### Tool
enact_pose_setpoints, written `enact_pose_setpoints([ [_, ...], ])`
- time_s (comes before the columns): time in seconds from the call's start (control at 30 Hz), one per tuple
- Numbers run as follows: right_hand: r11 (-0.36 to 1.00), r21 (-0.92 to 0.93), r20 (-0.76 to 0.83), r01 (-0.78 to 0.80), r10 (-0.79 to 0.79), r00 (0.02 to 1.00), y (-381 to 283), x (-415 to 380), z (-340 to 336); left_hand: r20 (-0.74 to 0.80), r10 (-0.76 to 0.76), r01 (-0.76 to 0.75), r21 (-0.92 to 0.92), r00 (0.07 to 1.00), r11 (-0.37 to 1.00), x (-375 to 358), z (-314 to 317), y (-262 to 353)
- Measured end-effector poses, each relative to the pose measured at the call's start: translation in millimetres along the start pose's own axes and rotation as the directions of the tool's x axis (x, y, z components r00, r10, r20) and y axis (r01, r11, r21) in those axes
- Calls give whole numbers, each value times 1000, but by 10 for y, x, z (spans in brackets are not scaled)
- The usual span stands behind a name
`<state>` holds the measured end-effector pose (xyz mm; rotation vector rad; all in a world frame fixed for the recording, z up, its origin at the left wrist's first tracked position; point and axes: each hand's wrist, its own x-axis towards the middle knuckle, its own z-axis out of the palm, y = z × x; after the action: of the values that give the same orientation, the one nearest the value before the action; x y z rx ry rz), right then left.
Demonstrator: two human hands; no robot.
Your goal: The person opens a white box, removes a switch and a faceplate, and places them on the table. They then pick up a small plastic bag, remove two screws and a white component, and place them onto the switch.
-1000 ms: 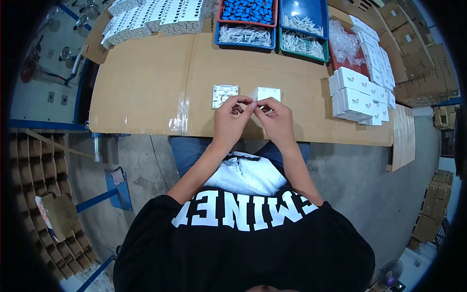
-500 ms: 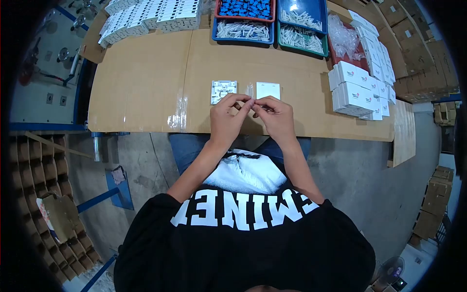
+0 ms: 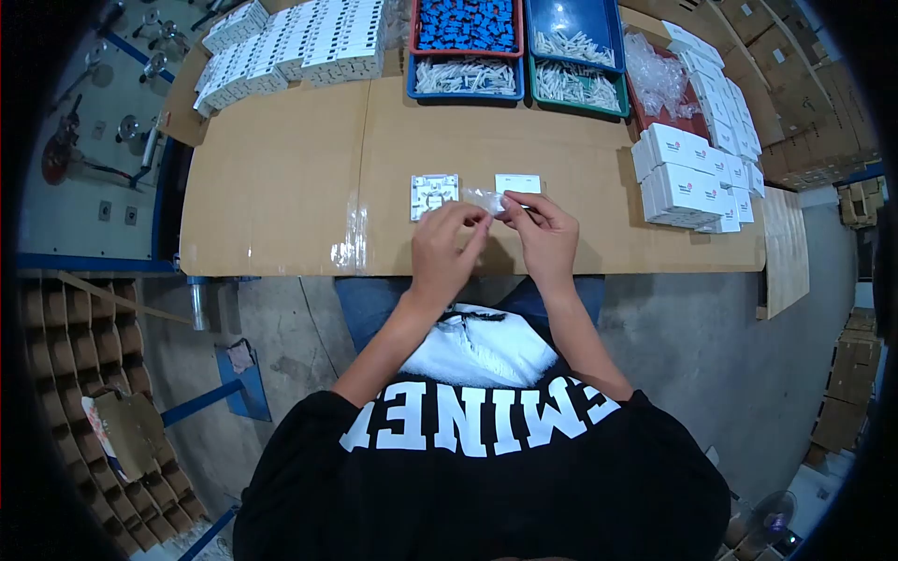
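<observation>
A small clear plastic bag [image 3: 481,198] is pinched between the thumb and fingers of my right hand [image 3: 545,234], stretching left from the fingertips. Just below its left end is my left hand [image 3: 443,251], thumb and forefinger tips drawn together; whatever they may grip is too small to make out. A white square device with an open, detailed face [image 3: 434,194] lies on the cardboard beyond my left hand. Behind my right fingers lies a plain white square plate [image 3: 517,183], its near part covered by the hand.
Cardboard [image 3: 281,187] covers the table. At the back stand a red tray of blue parts [image 3: 468,26] and blue and green trays of white pieces [image 3: 578,86]. White devices [image 3: 309,42] are stacked back left; white boxes [image 3: 683,192] and a tray of plastic bags [image 3: 659,79] are at right.
My fingertips have moved apart, and the clear bag now shows spread leftward from my right hand. The whole view has shifted, so the table sits lower in the picture.
</observation>
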<state>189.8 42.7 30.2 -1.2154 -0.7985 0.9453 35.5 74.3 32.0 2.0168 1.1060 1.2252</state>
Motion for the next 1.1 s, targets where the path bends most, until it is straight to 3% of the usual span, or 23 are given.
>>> enact_pose_setpoints([
  [0.03, 1000, 8, 1, 8, -8, 1000, -3, -7, 16, 30, 17, -16, -36, 999, 999, -18, 27, 16],
  [0.1, 957, -227, -20, 183, -193, 981, -19, -13, 16, 42, -48, 53, -114, 998, 992, -63, 103, 19],
  [0.17, 925, -251, 14, 285, -291, 957, -19, 5, -1, 101, -306, 320, -391, 947, 863, -89, 154, -1],
  [0.2, 884, -274, 48, 378, -380, 924, -19, 9, -13, 229, -460, 496, -601, 858, 627, -81, 146, -1],
  [0.23, 884, -271, 54, 380, -381, 923, -47, 5, -37, 222, -462, 494, -601, 859, 628, -65, 121, -4],
  [0.3, 834, -323, 239, 448, -386, 891, -121, -4, -70, 479, -592, 663, -738, 648, 128, -19, 31, 25],
  [0.33, 834, -319, 248, 451, -386, 889, -115, -2, -55, 518, -590, 679, -731, 620, 72, -7, 3, 52],
  [0.37, 862, -266, 260, 430, -366, 894, -106, -12, -36, 512, -594, 674, -735, 620, 70, -21, 23, 46],
  [0.43, 888, -213, 275, 407, -345, 897, -79, -26, 3, 340, -595, 612, -712, 729, 343, -42, 84, 40],
  [0.5, 973, -13, 176, 230, -224, 959, -40, -43, 37, 300, -584, 586, -709, 755, 393, -41, 59, 36],
  [0.53, 973, -14, 175, 229, -223, 959, -44, -45, 48, 264, -568, 559, -702, 780, 441, -35, 55, 35],
  [0.6, 999, 44, 158, -17, 10, 987, -56, -49, 48, 254, -574, 546, -726, 778, 418, -34, 87, 31],
  [0.63, 999, 42, 154, -26, 19, 988, -22, -48, 31, 243, -581, 531, -748, 777, 398, -50, 99, 29],
  [0.73, 956, 142, 277, -257, 211, 937, 18, -40, 18, 254, -586, 516, -788, 770, 336, -84, 137, -17],
  [0.87, 974, 45, 254, -223, 204, 945, 71, -31, -30, 228, -611, 506, -796, 758, 332, -77, 129, -37],
  [0.93, 963, 61, 281, -263, 236, 930, 44, 2, -73, 140, -640, 512, -735, 756, 444, -85, 125, -89],
  [1.1, 958, 72, 288, -278, 247, 925, -15, 18, -78, 65, -604, 449, -732, 795, 513, -89, 111, -100],
])
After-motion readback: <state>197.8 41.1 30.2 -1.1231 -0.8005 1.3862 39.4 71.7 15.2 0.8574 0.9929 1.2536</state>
